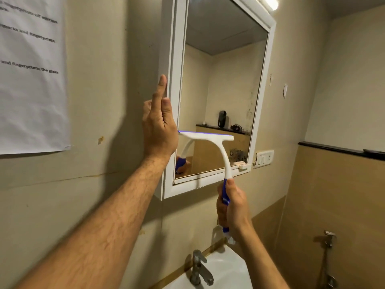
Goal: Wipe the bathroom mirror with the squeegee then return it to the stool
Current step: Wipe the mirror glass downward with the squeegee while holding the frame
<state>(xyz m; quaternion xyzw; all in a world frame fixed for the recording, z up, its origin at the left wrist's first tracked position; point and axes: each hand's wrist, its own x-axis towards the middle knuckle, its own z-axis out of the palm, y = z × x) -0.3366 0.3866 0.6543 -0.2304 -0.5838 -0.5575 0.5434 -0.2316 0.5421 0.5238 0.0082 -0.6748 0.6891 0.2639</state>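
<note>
A: The right hand (232,207) grips the squeegee (208,138), blade low on the mirror (220,80).
B: The left hand (159,122), fingers (162,86) straight, steadies the frame; uneven pressure could streak the glass.

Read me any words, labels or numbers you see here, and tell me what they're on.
Paper sheet taped to the wall, its lines cut off at the picture's left edge:
"...marks and fingerprints"
"and fingerprints: the glass"
Top lines: too blurred to read.
Switch plate beside the mirror: no readable marking.
</note>
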